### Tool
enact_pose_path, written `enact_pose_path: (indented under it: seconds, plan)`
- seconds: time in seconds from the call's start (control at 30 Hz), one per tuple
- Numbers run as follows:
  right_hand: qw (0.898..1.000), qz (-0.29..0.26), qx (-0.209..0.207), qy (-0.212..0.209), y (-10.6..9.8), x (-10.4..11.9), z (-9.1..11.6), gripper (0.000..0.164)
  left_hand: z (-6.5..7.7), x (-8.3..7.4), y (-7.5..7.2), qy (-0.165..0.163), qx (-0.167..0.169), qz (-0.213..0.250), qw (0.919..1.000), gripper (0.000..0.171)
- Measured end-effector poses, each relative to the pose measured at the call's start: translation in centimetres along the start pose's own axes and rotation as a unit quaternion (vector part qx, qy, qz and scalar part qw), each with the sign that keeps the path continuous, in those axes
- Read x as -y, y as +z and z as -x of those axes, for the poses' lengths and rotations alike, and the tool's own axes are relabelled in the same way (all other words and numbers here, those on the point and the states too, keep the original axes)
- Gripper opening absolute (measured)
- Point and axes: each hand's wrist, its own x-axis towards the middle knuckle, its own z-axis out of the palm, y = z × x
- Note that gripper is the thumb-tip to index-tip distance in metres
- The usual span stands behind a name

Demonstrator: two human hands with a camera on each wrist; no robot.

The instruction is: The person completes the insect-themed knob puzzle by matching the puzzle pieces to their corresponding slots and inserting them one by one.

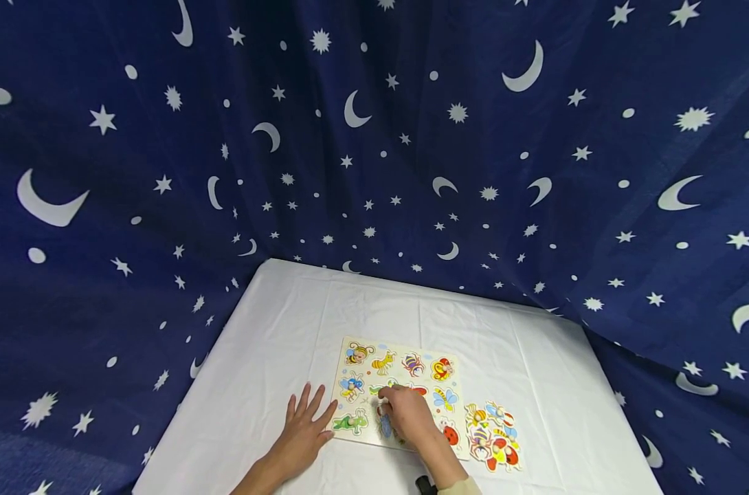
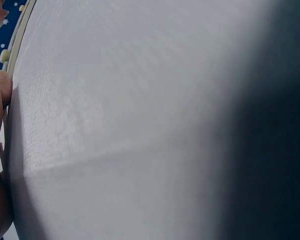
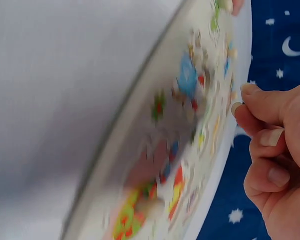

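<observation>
A pale puzzle board (image 1: 398, 349) printed with insects lies on the white cloth. Along its left side are a bee (image 1: 359, 353), a blue fly (image 1: 352, 387) and a green grasshopper (image 1: 352, 422). My left hand (image 1: 302, 433) rests palm down on the cloth, fingers spread, its thumb touching the board's left edge. Over the lower middle of the board is my right hand (image 1: 408, 416), partly hiding a blue figure (image 1: 385, 425). In the right wrist view its fingers (image 3: 269, 175) are curled, thumb and index tips close together, and no piece shows between them.
Several loose insect pieces (image 1: 492, 436) lie in an overlapping heap just right of the board. White cloth (image 1: 288, 323) covers the table. A dark blue curtain (image 1: 312, 144) with moons and stars hangs behind and at both sides.
</observation>
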Motion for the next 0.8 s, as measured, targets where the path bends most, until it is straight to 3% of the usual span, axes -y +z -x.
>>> enact_pose_path:
  seconds: [0.57, 0.7, 0.8]
  plan:
    - [0.995, 0.011, -0.028, 0.091, -1.5, -3.0, 1.4, 0.013, -0.1, -0.3, -0.2, -0.025, 0.029, 0.037, 0.9986, 0.05]
    - [0.989, 0.02, -0.049, 0.141, -1.6, -4.1, 2.0, 0.012, 0.0, -0.3, -0.2, -0.014, 0.008, 0.022, 0.9996, 0.049]
    - [0.978, 0.022, -0.062, 0.198, -1.8, -5.3, 2.3, 0.01, -0.1, -0.4, -0.3, -0.017, 0.012, 0.021, 0.9996, 0.05]
